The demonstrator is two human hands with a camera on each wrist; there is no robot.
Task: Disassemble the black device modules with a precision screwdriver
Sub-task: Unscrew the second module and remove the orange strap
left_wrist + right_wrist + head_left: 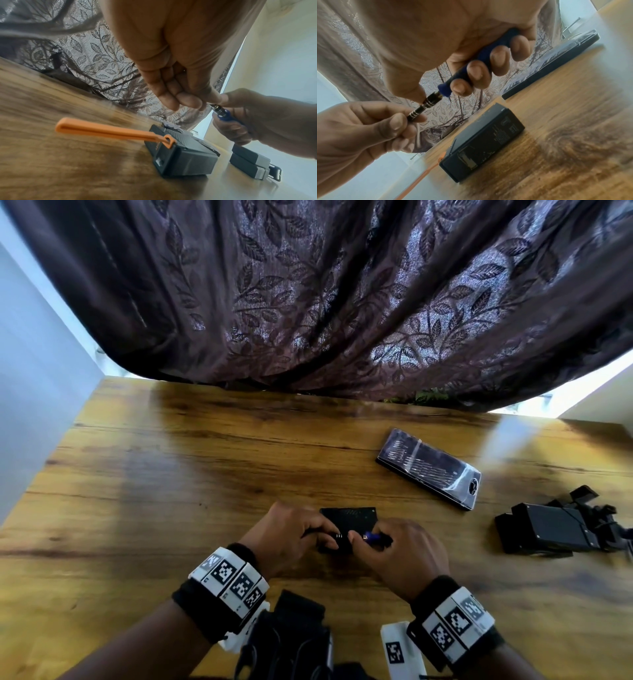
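Over the wooden table (171, 474) my right hand (400, 553) grips the blue handle (479, 65) of a precision screwdriver (370, 538). My left hand (294, 532) pinches its black, silver-ringed shaft (423, 108) between thumb and fingertips. The tool is held level in the air between both hands. Right under them a black device module (349, 515) lies flat on the table; it shows in the wrist views too (180, 155) (484, 142). An orange strap (106, 129) sticks out from its left end. The bit tip is hidden in my left fingers.
A clear-lidded bit case (428, 469) lies at the back right. More black modules with straps (555, 529) sit at the far right, one visible from the left wrist (248, 163). A dark leaf-patterned curtain (308, 302) hangs over the table's far edge.
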